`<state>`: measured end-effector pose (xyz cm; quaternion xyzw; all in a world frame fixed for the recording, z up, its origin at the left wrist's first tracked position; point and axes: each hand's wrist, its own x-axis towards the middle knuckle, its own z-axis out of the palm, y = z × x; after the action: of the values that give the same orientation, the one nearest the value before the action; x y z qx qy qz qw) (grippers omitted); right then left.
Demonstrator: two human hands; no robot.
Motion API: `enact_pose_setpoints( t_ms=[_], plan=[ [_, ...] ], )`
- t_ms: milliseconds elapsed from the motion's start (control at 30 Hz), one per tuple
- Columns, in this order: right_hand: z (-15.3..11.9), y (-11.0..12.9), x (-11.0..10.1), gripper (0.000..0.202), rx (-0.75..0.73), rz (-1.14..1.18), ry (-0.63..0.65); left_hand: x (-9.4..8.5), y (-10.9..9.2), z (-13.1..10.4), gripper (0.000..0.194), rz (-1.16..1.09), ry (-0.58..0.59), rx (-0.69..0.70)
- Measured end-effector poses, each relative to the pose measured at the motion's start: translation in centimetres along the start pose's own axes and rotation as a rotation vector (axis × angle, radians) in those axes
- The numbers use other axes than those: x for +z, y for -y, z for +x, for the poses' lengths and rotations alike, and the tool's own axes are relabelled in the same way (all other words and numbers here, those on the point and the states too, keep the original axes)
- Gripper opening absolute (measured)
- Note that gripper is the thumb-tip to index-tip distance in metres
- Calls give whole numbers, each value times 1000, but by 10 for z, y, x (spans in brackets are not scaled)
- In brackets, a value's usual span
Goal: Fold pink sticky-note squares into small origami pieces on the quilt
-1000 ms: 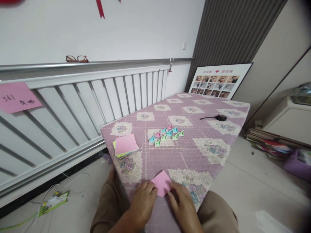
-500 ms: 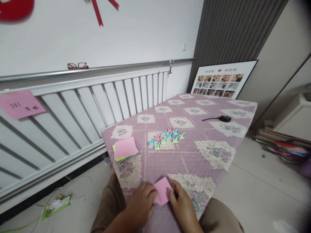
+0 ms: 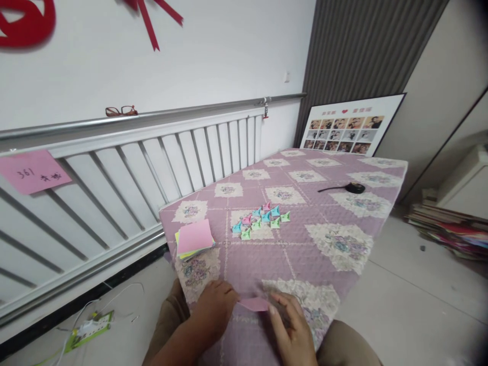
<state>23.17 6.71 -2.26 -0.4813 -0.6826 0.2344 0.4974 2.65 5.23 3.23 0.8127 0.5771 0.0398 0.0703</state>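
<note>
- Left hand [image 3: 215,308]: fingers bent and close together, tips at the left end of the pink paper [image 3: 254,304]. Thumb hidden; cannot tell whether it pinches.
- Right hand [image 3: 292,323]: thumb at the paper's right end, forefinger stretched out above the thumb, blurred. Cannot tell whether the two grip the paper.
- Pink paper: between the hands, on the near side of the folded-paper group [image 3: 266,217], well apart from it. Shows as a thin strip; fold state unclear.
- Folded-paper group (landmark): small pink, blue and green pieces in slanting rows on the patterned tablecloth [image 3: 259,264].
- Stack of square notes [image 3: 194,238]: left of the group, slightly nearer the person; pink on top, yellow edge visible.
- Black object with thin tail [image 3: 355,188]: right of and beyond the group.
- Eyeglasses [image 3: 121,111]: on a pipe [image 3: 209,109], left of and beyond the group.
</note>
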Motion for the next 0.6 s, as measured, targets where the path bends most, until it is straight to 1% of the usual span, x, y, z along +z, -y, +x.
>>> enact_pose_setpoints(
  t_ms=[67, 133, 200, 267, 300, 367, 433, 500, 600],
  plan=[
    [-2, 5, 0, 25, -191, -96, -1, -18, -6, 4, 16, 82, 77, 26],
    [-3, 10, 2, 26, -339, -169, 33, -32, -15, 7, 12, 134, 127, 82],
    [-4, 13, 4, 20, -413, -213, 69, -41, -24, 10, 10, 159, 147, 143],
    [-4, 15, 4, 16, -419, -209, 91, -49, -30, 12, 7, 171, 159, 190],
    [-3, 15, 4, 15, -406, -187, 93, -53, -32, 13, 6, 174, 160, 195],
    [-3, 17, 3, 13, -366, -111, 88, -61, -33, 14, 11, 160, 151, 176],
    [-3, 20, 2, 13, -291, -10, 94, -72, -32, 16, 14, 86, 135, 143],
    [-4, 25, 2, 16, -163, 101, 108, -82, -30, 18, 14, -48, 113, 107],
    [-5, 30, 8, 22, 94, 290, 128, -91, -28, 26, 11, -288, 68, 40]
  ],
)
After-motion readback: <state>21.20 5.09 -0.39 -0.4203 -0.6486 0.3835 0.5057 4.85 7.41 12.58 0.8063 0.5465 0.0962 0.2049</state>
